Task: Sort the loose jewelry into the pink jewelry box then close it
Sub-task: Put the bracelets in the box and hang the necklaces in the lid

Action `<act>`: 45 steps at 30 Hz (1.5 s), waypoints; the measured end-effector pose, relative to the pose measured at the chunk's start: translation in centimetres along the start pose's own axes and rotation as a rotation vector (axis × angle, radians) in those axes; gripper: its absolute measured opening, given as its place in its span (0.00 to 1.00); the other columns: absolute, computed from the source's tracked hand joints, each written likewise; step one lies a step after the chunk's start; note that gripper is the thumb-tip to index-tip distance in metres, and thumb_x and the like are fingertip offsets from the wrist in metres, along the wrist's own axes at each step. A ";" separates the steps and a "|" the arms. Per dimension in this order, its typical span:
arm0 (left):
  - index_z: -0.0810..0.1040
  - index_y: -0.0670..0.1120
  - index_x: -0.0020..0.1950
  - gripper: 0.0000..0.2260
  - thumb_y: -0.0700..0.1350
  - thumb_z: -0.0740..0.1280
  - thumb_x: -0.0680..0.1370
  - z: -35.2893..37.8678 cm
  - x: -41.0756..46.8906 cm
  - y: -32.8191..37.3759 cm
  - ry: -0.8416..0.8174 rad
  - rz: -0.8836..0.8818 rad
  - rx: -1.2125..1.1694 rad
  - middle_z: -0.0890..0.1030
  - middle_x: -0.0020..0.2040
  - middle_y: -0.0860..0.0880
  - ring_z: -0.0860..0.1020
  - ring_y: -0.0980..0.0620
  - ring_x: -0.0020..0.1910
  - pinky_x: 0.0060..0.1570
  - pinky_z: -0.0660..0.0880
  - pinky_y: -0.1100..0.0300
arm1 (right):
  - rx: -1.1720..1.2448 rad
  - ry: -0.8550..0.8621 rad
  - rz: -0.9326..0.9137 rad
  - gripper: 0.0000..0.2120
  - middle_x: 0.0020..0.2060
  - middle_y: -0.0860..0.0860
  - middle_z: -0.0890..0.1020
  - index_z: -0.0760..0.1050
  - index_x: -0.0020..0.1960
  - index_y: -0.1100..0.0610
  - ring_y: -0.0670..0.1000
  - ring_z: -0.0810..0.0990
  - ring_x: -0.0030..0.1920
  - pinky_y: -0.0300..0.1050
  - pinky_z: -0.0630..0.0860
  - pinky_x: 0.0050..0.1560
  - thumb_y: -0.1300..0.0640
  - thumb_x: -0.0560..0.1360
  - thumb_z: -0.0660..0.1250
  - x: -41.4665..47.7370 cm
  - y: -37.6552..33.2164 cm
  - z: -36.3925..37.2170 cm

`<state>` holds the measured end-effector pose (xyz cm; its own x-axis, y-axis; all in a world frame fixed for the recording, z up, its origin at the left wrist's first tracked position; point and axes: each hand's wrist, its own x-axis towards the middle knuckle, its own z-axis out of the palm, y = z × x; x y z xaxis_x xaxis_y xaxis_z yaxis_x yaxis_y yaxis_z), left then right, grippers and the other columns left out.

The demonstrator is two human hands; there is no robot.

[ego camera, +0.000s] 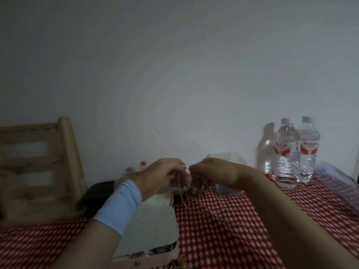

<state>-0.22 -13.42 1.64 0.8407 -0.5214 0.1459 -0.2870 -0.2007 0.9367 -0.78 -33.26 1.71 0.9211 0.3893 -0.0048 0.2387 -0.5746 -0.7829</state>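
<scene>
Head view: left hand (161, 177) and right hand (211, 171) both pinch a thin chain (181, 198) (tangled?) dangling below the fingers (174, 172); pink jewelry box (155, 259) open underneath, so sorting's unfinished.

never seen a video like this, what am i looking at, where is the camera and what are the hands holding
There is no machine here. One camera sits on a person's head and looks forward and down at that person's own hands. The left hand, with a pale blue cuff at the wrist, and the right hand are raised over the table. Both pinch a thin chain that hangs down between them. Below them the pink box lies open on a red and white cloth. Two bottles stand at the right, and a wooden chair is at the left.
</scene>
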 end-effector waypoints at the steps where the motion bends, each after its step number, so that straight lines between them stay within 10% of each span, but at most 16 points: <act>1: 0.75 0.40 0.39 0.12 0.37 0.57 0.80 -0.5 -0.3 0.0 0.013 0.002 -0.101 0.78 0.34 0.43 0.78 0.44 0.40 0.46 0.77 0.53 | 0.031 0.014 -0.016 0.20 0.42 0.52 0.86 0.80 0.49 0.59 0.50 0.84 0.42 0.47 0.81 0.50 0.46 0.85 0.56 0.0 -0.4 0.3; 10: 0.70 0.45 0.34 0.15 0.43 0.57 0.81 -5.5 -2.4 1.5 0.048 0.047 -0.449 0.68 0.29 0.47 0.74 0.46 0.30 0.35 0.74 0.56 | 0.389 0.083 -0.140 0.17 0.32 0.52 0.62 0.71 0.41 0.56 0.54 0.58 0.32 0.43 0.70 0.31 0.50 0.85 0.56 0.2 -3.5 2.3; 24: 0.77 0.43 0.42 0.10 0.43 0.61 0.81 -10.4 -4.1 0.5 0.231 0.164 -0.779 0.78 0.37 0.46 0.78 0.49 0.37 0.43 0.77 0.57 | 0.136 0.073 -0.081 0.15 0.29 0.49 0.66 0.75 0.45 0.58 0.48 0.64 0.28 0.44 0.68 0.32 0.52 0.85 0.57 4.7 -8.0 4.7; 35: 0.71 0.45 0.71 0.17 0.39 0.60 0.82 -9.2 -3.0 -0.3 0.191 0.141 -0.402 0.83 0.59 0.46 0.81 0.48 0.58 0.65 0.71 0.47 | 0.158 -0.005 -0.125 0.11 0.30 0.52 0.73 0.80 0.45 0.59 0.50 0.69 0.30 0.46 0.69 0.34 0.63 0.81 0.60 5.2 -7.7 5.3; 45: 0.78 0.57 0.61 0.14 0.40 0.64 0.80 -8.2 -3.3 0.0 0.113 0.083 0.175 0.85 0.52 0.47 0.81 0.58 0.47 0.51 0.75 0.62 | 0.017 0.009 -0.167 0.12 0.36 0.56 0.83 0.81 0.50 0.63 0.52 0.77 0.30 0.44 0.77 0.32 0.58 0.83 0.62 5.0 -7.8 4.7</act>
<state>0.75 -4.89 3.80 0.8541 -0.4482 0.2639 -0.4242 -0.3068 0.8520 0.53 -23.41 4.90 0.8718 0.4719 0.1316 0.3835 -0.4901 -0.7828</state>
